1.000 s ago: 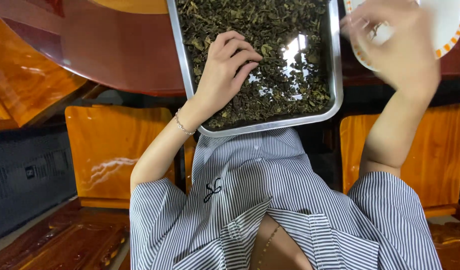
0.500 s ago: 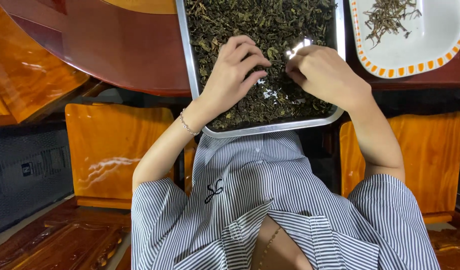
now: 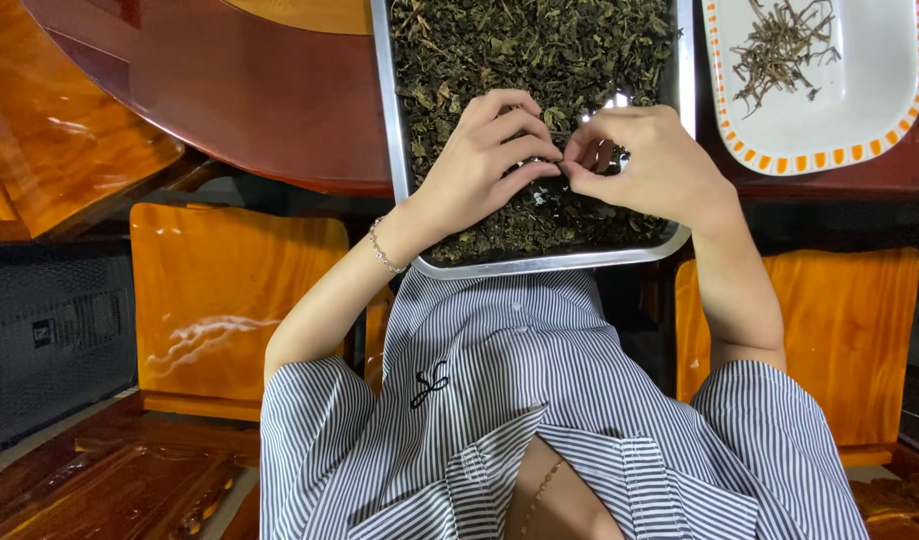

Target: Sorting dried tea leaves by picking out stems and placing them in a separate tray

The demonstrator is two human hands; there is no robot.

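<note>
My metal tray [image 3: 397, 150] sits at the round table's near edge, heaped with dark, curled dried tea leaves [image 3: 519, 45], a few pinched at its near rim.

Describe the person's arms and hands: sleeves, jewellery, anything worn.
Both arms are bare below short sleeves of a shirt with fine grey and white stripes. The left hand has a thin beaded bracelet at the wrist. The right hand wears nothing visible; no gloves on either.
</note>
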